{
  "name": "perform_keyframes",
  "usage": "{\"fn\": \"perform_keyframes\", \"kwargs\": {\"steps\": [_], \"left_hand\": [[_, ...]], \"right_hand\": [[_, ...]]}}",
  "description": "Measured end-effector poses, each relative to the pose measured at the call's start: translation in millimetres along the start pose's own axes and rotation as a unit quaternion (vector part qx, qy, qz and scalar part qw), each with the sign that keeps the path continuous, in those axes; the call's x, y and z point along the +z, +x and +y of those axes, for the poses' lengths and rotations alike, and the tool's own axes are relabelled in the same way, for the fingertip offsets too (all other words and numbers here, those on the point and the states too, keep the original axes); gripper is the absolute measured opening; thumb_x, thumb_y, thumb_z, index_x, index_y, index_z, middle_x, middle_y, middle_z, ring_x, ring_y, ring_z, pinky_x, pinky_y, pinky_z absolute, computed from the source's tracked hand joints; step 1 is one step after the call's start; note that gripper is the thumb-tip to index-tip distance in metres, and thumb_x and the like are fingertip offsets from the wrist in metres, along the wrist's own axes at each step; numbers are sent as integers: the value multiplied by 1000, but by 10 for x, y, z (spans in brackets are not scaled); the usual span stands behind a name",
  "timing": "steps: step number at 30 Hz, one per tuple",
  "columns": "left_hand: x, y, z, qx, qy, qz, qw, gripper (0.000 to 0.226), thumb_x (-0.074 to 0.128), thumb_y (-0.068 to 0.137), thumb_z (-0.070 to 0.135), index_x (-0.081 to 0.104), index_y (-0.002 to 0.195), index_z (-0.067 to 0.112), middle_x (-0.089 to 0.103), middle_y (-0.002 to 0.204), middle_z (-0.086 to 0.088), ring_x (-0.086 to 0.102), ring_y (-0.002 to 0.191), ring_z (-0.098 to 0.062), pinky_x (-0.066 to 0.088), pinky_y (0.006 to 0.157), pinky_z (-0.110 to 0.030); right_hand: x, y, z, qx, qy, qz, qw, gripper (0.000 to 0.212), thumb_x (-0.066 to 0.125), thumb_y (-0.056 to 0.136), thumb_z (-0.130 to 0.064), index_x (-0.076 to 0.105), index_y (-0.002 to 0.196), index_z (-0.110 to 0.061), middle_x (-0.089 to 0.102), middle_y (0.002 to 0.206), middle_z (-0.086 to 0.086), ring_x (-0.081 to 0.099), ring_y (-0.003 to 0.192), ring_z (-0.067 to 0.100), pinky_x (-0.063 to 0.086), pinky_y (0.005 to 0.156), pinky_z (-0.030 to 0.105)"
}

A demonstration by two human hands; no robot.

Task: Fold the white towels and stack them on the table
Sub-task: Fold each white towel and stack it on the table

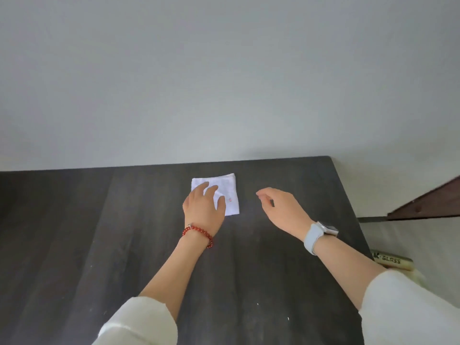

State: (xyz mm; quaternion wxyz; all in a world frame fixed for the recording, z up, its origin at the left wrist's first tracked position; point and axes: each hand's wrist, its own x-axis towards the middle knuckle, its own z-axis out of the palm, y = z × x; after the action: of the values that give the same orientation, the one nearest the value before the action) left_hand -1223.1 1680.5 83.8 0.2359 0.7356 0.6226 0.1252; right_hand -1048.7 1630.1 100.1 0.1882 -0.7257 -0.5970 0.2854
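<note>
Folded white towel (pixel 219 192) lies flat on dark tabletop (pixel 124 232), under left hand (pixel 202 207) fingers (pixel 211 191), which rest spread and relaxed on it. Right hand (pixel 281 207) hovers just beside, loosely curled, empty. Risk: lifting left fingers drags the top layer, folds spring open.

The towel (pixel 219 189) is white cloth, softly textured; the worktop (pixel 99 245) is dark matt wood grain, faintly streaked.
</note>
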Motion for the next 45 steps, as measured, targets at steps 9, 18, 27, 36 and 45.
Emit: {"fn": "perform_keyframes", "kwargs": {"steps": [9, 18, 27, 36, 45], "left_hand": [[414, -1794, 2505, 265, -144, -19, 953, 32, 46, 94, 22, 55, 122, 12, 53, 126, -4, 48, 117, -20, 41, 94, -30], [1767, -5241, 4832, 504, -169, -241, 812, 29, 48, 92, 21, 58, 117, 11, 58, 119, -7, 55, 110, -24, 43, 95, -36], [2923, -7974, 5987, 677, -91, -404, 608, 29, 46, 94, 22, 57, 118, 11, 58, 118, -7, 53, 109, -20, 44, 92, -32], [4370, -9720, 7528, 716, -54, -471, 511, 26, 46, 93, 21, 59, 115, 13, 60, 115, -3, 55, 105, -15, 45, 88, -26], [5502, -11414, 9178, 741, -34, -489, 459, 23, 47, 92, 19, 61, 110, 14, 61, 112, -2, 58, 100, -16, 46, 83, -25]], "right_hand": [[-1665, -2610, 1202, 94, 17, 223, 970, 20, 49, 92, -12, 67, 101, -14, 69, 91, 4, 62, 88, 21, 46, 82, 31], [-2426, -7115, 2632, 361, -3, 396, 844, 22, 46, 92, -9, 65, 104, -7, 68, 101, 5, 61, 87, 21, 43, 79, 27], [-1964, -10175, 3383, 561, 81, 553, 611, 21, 46, 93, -10, 64, 102, -7, 66, 87, 3, 61, 80, 22, 48, 79, 31], [-2345, -11853, 4850, 624, 143, 578, 506, 20, 45, 92, -10, 64, 99, -11, 65, 83, 2, 58, 67, 12, 41, 54, 6], [-3143, -13364, 6195, 638, 174, 606, 442, 20, 43, 92, -9, 63, 92, -14, 64, 78, -2, 57, 61, 5, 39, 53, 3]]}}
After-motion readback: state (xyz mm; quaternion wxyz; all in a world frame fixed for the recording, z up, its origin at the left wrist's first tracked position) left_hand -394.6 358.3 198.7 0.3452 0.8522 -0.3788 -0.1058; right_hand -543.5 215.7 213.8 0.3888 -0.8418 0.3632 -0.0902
